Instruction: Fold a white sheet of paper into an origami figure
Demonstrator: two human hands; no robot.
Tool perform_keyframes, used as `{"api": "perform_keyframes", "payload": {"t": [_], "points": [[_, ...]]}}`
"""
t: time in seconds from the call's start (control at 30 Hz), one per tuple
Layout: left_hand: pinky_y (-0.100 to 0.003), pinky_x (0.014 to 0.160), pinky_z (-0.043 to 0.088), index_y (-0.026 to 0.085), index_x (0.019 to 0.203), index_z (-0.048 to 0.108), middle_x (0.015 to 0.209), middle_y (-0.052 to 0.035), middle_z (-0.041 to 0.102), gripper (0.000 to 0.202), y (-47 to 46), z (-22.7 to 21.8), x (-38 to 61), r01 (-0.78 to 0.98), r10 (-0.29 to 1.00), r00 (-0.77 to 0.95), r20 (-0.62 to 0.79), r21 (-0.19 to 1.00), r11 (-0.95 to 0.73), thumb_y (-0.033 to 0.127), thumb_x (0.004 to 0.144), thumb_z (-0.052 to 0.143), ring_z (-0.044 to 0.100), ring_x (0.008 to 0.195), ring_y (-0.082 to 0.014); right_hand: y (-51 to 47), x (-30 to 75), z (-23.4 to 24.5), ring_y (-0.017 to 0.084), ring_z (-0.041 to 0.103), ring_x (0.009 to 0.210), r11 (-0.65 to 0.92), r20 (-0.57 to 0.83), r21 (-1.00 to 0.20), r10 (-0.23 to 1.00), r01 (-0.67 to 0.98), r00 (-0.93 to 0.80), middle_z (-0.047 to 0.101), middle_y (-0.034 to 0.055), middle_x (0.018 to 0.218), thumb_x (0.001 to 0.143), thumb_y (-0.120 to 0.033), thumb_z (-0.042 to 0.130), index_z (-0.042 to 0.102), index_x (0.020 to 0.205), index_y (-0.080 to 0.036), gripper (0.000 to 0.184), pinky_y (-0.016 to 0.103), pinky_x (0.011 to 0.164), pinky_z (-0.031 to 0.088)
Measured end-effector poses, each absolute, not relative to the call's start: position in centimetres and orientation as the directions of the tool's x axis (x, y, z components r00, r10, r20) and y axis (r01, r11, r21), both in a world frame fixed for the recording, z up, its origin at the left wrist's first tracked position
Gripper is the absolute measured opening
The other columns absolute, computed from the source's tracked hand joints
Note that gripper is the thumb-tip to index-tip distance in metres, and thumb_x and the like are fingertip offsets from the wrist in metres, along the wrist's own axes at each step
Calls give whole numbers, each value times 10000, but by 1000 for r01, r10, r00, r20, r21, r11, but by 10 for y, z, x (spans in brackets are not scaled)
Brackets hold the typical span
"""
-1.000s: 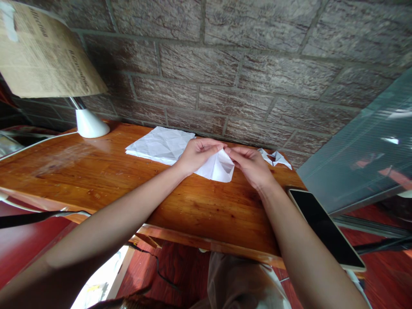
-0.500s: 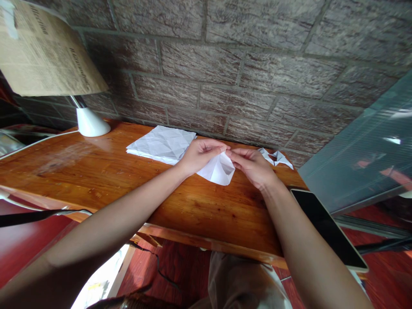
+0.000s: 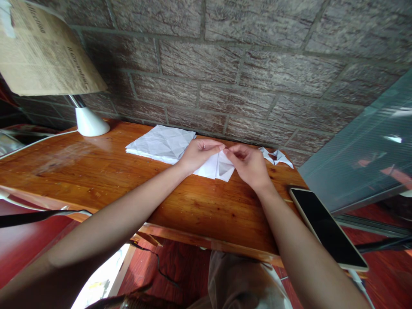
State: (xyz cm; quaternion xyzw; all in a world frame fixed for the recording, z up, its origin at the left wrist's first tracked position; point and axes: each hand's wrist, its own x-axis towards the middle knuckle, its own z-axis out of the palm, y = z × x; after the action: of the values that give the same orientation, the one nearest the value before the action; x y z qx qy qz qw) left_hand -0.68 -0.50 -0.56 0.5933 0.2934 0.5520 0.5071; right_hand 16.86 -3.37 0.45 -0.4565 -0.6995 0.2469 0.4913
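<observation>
A white sheet of folded paper (image 3: pixel 209 168) hangs from both hands just above the wooden table, creased down its middle. My left hand (image 3: pixel 203 153) pinches its upper edge between thumb and fingers. Close beside it, my right hand (image 3: pixel 245 162) grips the same edge with thumb and forefinger. The fingertips of both hands nearly touch, and they hide the top of the paper. Behind my left hand lies a stack of creased white paper sheets (image 3: pixel 159 143). Beyond my right hand rest small folded paper pieces (image 3: pixel 279 158).
A lamp with a newsprint shade (image 3: pixel 48 53) and white base (image 3: pixel 91 122) stands at the table's left. A tablet with a dark screen (image 3: pixel 328 227) lies at the right edge. A brick wall (image 3: pixel 219 68) closes off the back of the wooden table (image 3: pixel 106 184).
The paper's lower part has gone from one rounded, open flap to two flatter panels beside a fold. My right hand has turned slightly and moved a little left.
</observation>
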Motion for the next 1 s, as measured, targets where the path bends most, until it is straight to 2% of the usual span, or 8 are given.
{"api": "perform_keyframes", "payload": {"t": [0.1,0.2,0.4,0.5,0.77,0.9,1.0], "points": [[-371,874,547,158,841,808,934,-89,797,386,-5,-7,-7,-195,911,220,349,931,-310,486,645,866,720,882,-234,-34,169,3,215,683,777,483,490,-756,865,442,-109,768,77,880,844,-516,684,732,816,-202,319,328,730,519],[-360,855,548,154,848,805,923,-87,796,390,-5,-7,-7,-172,903,211,374,924,-342,495,665,851,718,864,-224,-34,169,5,210,677,782,477,471,-784,874,398,-119,768,70,884,830,-528,698,740,824,-202,329,318,722,516],[-332,818,543,155,844,803,903,-83,793,386,-6,-3,-7,-150,880,153,450,891,-430,509,693,829,707,834,-203,-35,173,12,160,608,679,331,282,-906,937,265,-208,735,28,759,789,-592,720,749,747,-178,417,285,682,473],[-325,798,540,155,844,803,899,-82,793,390,-6,-2,-7,-148,879,141,455,888,-436,516,695,824,704,821,-200,-34,175,13,146,592,661,292,243,-929,945,227,-221,726,9,732,776,-591,734,761,752,-181,411,278,684,466],[-336,811,531,166,829,801,905,-79,790,384,-7,0,-8,-167,899,165,406,910,-380,511,667,846,703,853,-215,-34,172,11,178,634,691,412,387,-852,911,322,-141,758,40,785,783,-544,739,745,722,-188,361,303,694,486],[-310,739,512,156,808,794,886,-70,784,403,-7,-2,-9,-172,927,233,294,951,-258,515,637,861,684,791,-198,-35,172,8,195,670,721,471,463,-777,877,418,-127,773,46,821,828,-499,704,757,771,-199,310,311,698,496],[-283,665,482,155,775,779,821,-51,766,426,-7,-4,-8,-154,925,244,292,953,-260,553,638,844,653,720,-171,-35,172,8,202,684,732,488,489,-749,864,447,-124,777,45,823,838,-498,693,761,781,-207,305,313,696,506]]}}
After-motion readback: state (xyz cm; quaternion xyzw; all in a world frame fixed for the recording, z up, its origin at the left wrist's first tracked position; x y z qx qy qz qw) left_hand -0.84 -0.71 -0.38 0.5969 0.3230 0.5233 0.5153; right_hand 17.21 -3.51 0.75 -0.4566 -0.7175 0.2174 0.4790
